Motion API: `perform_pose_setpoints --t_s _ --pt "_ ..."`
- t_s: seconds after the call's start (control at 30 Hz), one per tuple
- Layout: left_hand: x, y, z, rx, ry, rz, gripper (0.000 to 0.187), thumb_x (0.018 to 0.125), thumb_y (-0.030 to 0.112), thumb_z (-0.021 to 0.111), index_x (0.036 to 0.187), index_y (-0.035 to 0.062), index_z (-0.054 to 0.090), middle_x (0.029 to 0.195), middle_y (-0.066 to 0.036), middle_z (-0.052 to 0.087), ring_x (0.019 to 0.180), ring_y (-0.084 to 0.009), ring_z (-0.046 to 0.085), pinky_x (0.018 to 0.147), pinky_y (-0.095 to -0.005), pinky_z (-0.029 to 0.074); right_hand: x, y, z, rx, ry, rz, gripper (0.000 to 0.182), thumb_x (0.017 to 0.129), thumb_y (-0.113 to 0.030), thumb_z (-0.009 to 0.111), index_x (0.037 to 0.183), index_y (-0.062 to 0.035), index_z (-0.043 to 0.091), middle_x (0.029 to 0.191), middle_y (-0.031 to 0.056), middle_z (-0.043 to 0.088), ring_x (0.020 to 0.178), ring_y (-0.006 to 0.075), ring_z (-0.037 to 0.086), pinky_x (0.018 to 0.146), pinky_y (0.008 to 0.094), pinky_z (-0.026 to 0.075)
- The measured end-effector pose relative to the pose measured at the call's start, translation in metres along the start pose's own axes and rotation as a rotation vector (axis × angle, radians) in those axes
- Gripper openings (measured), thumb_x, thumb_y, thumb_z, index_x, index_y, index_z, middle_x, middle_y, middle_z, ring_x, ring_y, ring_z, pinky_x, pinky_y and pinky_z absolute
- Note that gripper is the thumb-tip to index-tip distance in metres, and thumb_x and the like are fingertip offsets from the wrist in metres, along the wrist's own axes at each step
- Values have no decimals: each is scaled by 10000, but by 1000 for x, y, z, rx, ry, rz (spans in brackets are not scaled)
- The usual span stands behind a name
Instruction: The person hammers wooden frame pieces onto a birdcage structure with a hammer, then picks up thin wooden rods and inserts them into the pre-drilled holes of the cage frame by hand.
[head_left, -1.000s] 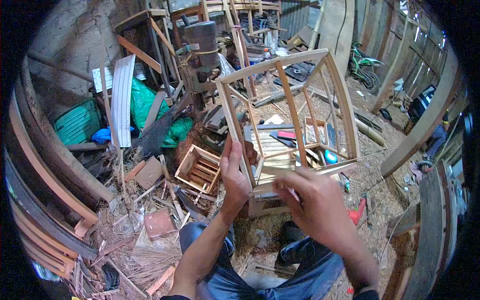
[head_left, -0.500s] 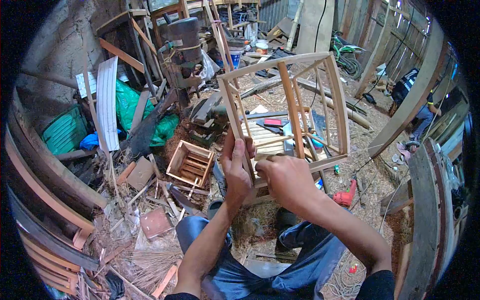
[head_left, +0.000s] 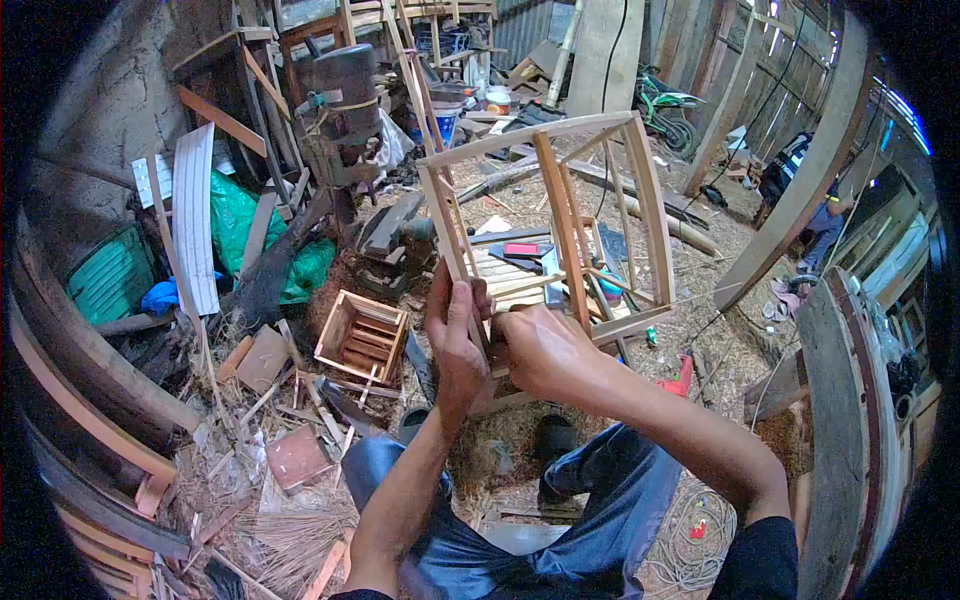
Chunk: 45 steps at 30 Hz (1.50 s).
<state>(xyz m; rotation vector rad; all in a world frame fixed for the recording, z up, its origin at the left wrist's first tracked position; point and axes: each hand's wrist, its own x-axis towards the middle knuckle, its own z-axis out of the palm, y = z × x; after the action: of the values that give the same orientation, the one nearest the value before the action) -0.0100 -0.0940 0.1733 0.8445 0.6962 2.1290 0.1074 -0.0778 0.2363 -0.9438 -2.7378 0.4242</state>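
Observation:
A box-shaped frame of thin wooden strips (head_left: 563, 225) is held up in front of my knees. My left hand (head_left: 458, 340) is wrapped round its left upright, near the lower corner, with the thumb on the near side. Close beside it, my right hand (head_left: 545, 350) is closed at the frame's lower left part. Its fingertips point toward the left upright, and whatever they pinch is hidden behind the knuckles. Through the frame I see a slatted wooden surface (head_left: 508, 268) bearing a small red-and-black item (head_left: 521, 249).
A small wooden crate (head_left: 362, 340) stands on the littered ground to the left. A red power tool (head_left: 677, 377) lies to the right, above a coil of rope (head_left: 690, 535). Tall timber boards (head_left: 845, 430) lean at the right. Another person (head_left: 800, 190) bends down at the far right.
The whole view has shifted slightly, so the surroundings sit a little further left. Both hands keep their places on the frame, with the right wrist turned slightly.

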Motion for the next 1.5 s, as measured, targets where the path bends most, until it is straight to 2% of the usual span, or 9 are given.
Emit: perform_pose_setpoints --t_s 0.23,0.47,0.77,1.0,1.23,1.3,1.37,1.43,1.5 --pt "1 8 0 12 -33 5 389 979 233 458 1313 32 449 817 27 461 718 -67 402 646 -229 353 5 -2 0 125 -14 -48 166 652 70 583 817 74 607 725 291 602 741 441 622 648 470 496" --pt "3 7 -5 -10 -14 20 362 984 208 438 1308 48 460 786 0 475 717 -91 428 664 -250 371 -6 -6 2 -68 138 -82 120 674 20 579 780 -16 620 722 178 611 729 375 620 670 475 483" --pt "7 7 -4 37 -40 39 402 979 293 414 1316 77 451 768 -19 521 682 -110 492 631 -263 422 -2 1 14 -107 288 -201 98 673 -2 574 749 -13 635 766 159 619 738 353 627 674 453 497" --pt "6 4 -3 -2 -43 26 420 982 304 405 1332 73 431 724 -2 460 659 -109 446 631 -269 412 -3 5 20 -91 255 -221 100 657 5 579 739 -4 636 791 154 624 738 345 628 687 435 506" --pt "6 11 -5 -18 -88 26 416 981 307 410 1323 71 436 760 -25 513 657 -128 488 636 -283 434 -9 -1 9 -101 248 -216 133 662 10 581 785 0 631 802 174 623 734 354 626 679 441 509" --pt "-1 16 3 64 -23 -28 366 987 213 414 1308 42 454 749 10 404 691 -97 379 652 -273 375 -12 0 6 -66 219 -198 133 667 6 584 792 3 629 798 175 621 742 354 626 677 443 509" --pt "1 7 -7 26 -35 -59 364 983 208 421 1305 44 457 754 8 410 701 -104 382 657 -284 375 -12 3 6 -82 157 -182 113 679 -6 586 784 6 626 793 173 615 753 355 625 676 443 511" --pt "3 5 -14 36 -73 -22 429 984 324 414 1323 60 431 787 -46 522 728 -150 497 699 -326 441 -11 3 8 -81 155 -185 111 679 -10 589 782 7 627 796 173 613 756 355 625 676 441 512" --pt "5 3 -17 20 -82 -33 418 985 319 414 1316 64 433 768 -38 494 708 -149 481 689 -326 429 -9 2 7 -89 155 -188 109 679 -14 592 781 7 627 798 172 611 759 354 625 676 439 514"
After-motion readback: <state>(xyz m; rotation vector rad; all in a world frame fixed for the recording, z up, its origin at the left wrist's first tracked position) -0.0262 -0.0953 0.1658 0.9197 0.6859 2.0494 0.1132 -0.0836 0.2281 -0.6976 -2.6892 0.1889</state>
